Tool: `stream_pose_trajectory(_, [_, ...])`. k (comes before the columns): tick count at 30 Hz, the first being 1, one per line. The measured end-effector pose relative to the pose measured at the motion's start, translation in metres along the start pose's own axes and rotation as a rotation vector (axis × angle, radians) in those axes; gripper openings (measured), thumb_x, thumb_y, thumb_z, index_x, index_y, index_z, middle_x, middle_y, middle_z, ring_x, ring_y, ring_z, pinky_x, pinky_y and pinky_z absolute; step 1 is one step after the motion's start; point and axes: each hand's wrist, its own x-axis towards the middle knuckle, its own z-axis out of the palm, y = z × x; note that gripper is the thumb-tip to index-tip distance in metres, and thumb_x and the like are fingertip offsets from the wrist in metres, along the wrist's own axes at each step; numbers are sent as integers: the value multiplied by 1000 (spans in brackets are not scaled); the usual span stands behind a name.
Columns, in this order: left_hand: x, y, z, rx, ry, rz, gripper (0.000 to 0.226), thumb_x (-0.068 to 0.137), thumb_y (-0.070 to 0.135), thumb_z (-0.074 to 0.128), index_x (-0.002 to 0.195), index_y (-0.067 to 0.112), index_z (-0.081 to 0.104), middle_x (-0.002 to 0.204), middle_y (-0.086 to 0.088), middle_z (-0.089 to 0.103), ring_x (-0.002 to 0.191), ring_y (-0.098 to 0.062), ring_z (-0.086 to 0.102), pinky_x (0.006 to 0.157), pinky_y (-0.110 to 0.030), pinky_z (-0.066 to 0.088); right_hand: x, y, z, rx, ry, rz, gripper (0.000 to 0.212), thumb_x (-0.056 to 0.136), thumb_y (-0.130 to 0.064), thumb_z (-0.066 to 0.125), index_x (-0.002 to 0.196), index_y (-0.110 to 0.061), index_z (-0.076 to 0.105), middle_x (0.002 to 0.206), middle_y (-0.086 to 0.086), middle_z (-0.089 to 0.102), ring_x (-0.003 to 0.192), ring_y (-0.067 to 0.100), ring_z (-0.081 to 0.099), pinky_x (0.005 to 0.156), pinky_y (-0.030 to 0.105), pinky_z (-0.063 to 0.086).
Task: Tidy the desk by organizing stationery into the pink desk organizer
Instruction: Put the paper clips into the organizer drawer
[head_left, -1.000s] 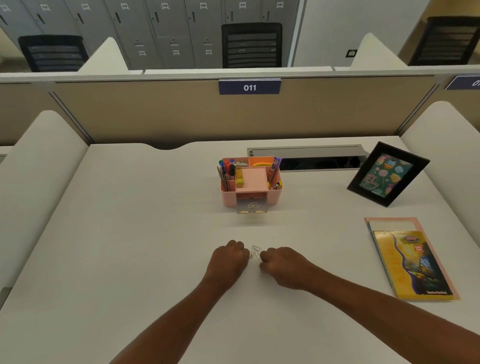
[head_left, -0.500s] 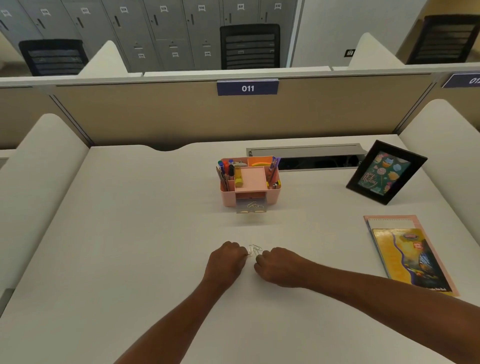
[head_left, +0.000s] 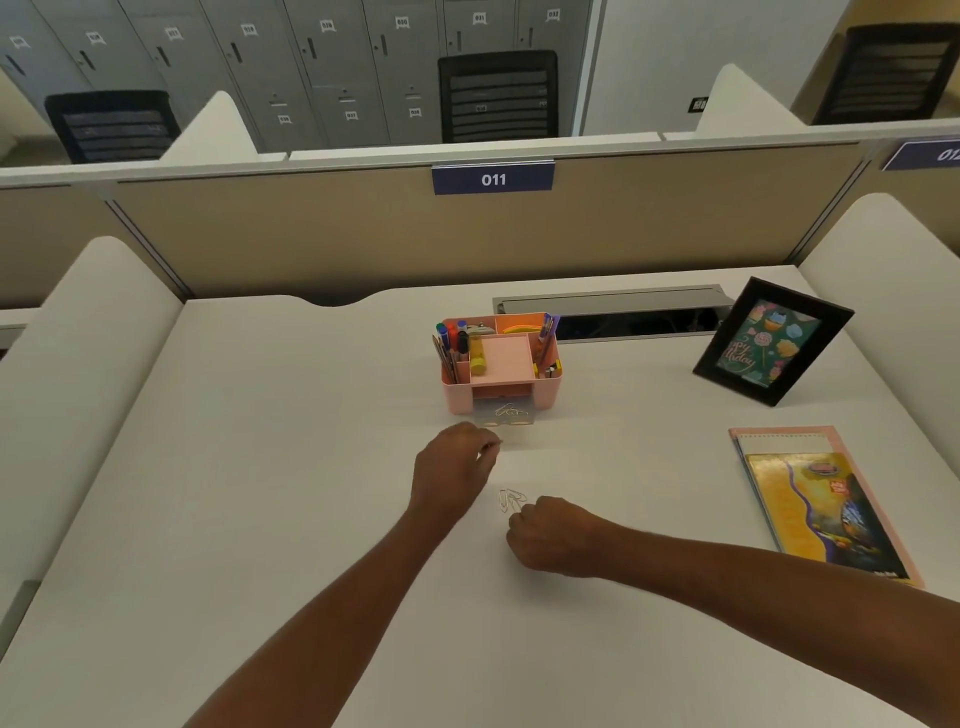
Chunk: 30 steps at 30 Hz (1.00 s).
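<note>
Left hand (head_left: 454, 467) grip pinches one paper clip (head_left: 497, 444); right hand (head_left: 550, 535) grip curled at loose paper clips (head_left: 511, 501), hold unclear.

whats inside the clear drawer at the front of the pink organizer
A few paper clips lie in the clear drawer. Its back end, inside the pink organizer, is hidden.
</note>
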Motion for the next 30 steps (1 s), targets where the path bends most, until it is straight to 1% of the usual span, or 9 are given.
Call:
stream_pose_trajectory(5, [34, 3, -14, 44, 32, -9, 18, 101, 32, 66, 112, 24, 79, 106, 4, 76, 88, -13, 66, 77, -33, 62, -6, 4, -2, 94, -10, -11, 21, 68, -7, 75, 69, -17, 56, 67, 1, 55, 50, 20, 55, 41, 26, 31])
stream_pose_trajectory(8, [51, 4, -18, 96, 40, 0, 18, 103, 29, 62, 106, 23, 79, 104, 3, 75, 88, -14, 66, 77, -33, 62, -11, 4, -4, 132, -41, -21, 24, 67, -8, 77, 67, -19, 56, 70, 0, 55, 52, 19, 55, 43, 27, 25])
stream_pose_trajectory(10, [60, 3, -17, 139, 11, 9, 21, 105, 28, 58, 104, 22, 78, 102, 1, 75, 86, -16, 65, 76, -35, 62, -13, 2, -5, 144, -64, 2, 27, 64, -8, 78, 65, -21, 55, 67, -2, 53, 50, 18, 54, 43, 27, 22])
stream_pose_trajectory(12, [69, 3, -16, 191, -37, 23, 22, 106, 28, 57, 107, 21, 78, 102, 0, 76, 86, -17, 67, 78, -33, 62, -11, 0, -4, 149, -83, 29, 29, 60, -7, 79, 62, -22, 54, 62, -3, 51, 46, 16, 51, 43, 25, 21])
stream_pose_trajectory(16, [84, 6, -12, 321, -122, 64, 15, 102, 26, 66, 109, 21, 78, 102, -1, 74, 86, -18, 69, 79, -33, 62, -7, -6, 2, 146, -123, 32, 31, 59, -6, 80, 61, -21, 53, 59, -3, 48, 44, 16, 47, 42, 20, 29])
stream_pose_trajectory(18, [89, 7, -9, 379, -152, 70, 14, 100, 26, 69, 110, 21, 78, 100, -1, 74, 86, -19, 70, 78, -34, 62, -7, -7, 4, 146, -128, 27, 31, 59, -5, 79, 60, -22, 52, 58, -4, 47, 44, 15, 46, 43, 20, 26])
stream_pose_trajectory(22, [97, 9, -3, 436, -183, 76, 15, 99, 25, 71, 111, 19, 78, 99, -1, 74, 86, -21, 71, 79, -35, 63, -6, -4, 4, 125, -149, 2, 30, 58, -6, 78, 58, -23, 54, 58, -6, 47, 44, 15, 42, 45, 20, 22])
stream_pose_trajectory(25, [101, 10, 0, 483, -207, 96, 15, 98, 23, 72, 111, 19, 78, 100, -3, 74, 87, -23, 71, 80, -37, 63, -6, -1, 2, 113, -162, -8, 29, 57, -4, 77, 59, -23, 55, 57, -6, 47, 45, 18, 35, 44, 20, 21])
stream_pose_trajectory(30, [106, 11, 4, 511, -223, 121, 17, 100, 22, 69, 114, 16, 77, 104, -5, 75, 91, -24, 73, 84, -36, 62, -3, -2, 3, 91, -164, -20, 31, 55, -2, 78, 60, -22, 55, 56, -5, 45, 45, 18, 35, 44, 20, 23])
